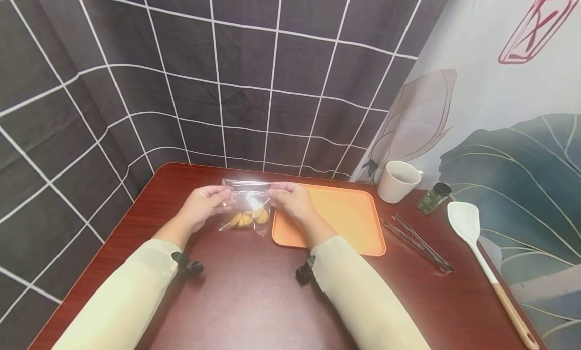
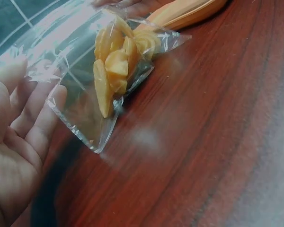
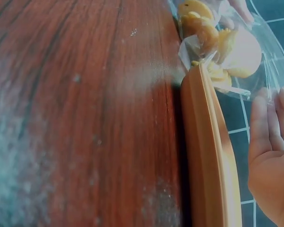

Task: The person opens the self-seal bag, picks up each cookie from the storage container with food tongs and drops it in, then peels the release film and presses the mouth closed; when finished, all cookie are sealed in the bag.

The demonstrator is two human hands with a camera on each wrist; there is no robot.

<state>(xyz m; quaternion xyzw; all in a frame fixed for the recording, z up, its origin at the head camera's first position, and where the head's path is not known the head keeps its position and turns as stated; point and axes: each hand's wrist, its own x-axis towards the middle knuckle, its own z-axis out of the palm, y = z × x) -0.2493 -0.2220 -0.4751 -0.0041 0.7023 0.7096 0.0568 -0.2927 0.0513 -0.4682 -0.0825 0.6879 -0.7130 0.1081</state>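
Observation:
A clear plastic bag [image 1: 248, 201] hangs upright between both hands, with several yellow, chip-like pieces [image 1: 247, 218] gathered at its bottom. My left hand [image 1: 204, 205] pinches the bag's upper left edge between thumb and fingers. At the upper right edge, my right hand [image 1: 292, 201] pinches the plastic the same way, its forearm crossing over the orange tray [image 1: 347, 216]. In the left wrist view the yellow pieces [image 2: 116, 61] lie bunched in the bag's lower part, and one bottom corner points down. The right wrist view shows the bag [image 3: 236, 56] beside the tray's rim [image 3: 203, 142].
Right of the tray lie metal tongs [image 1: 419, 244]. Beyond them are a white mug [image 1: 398, 182], a small green jar [image 1: 434, 198] on its side and a white spatula [image 1: 472, 236] with a wooden handle. A dark checked curtain [image 1: 245, 88] hangs behind the red-brown table [image 1: 240, 299].

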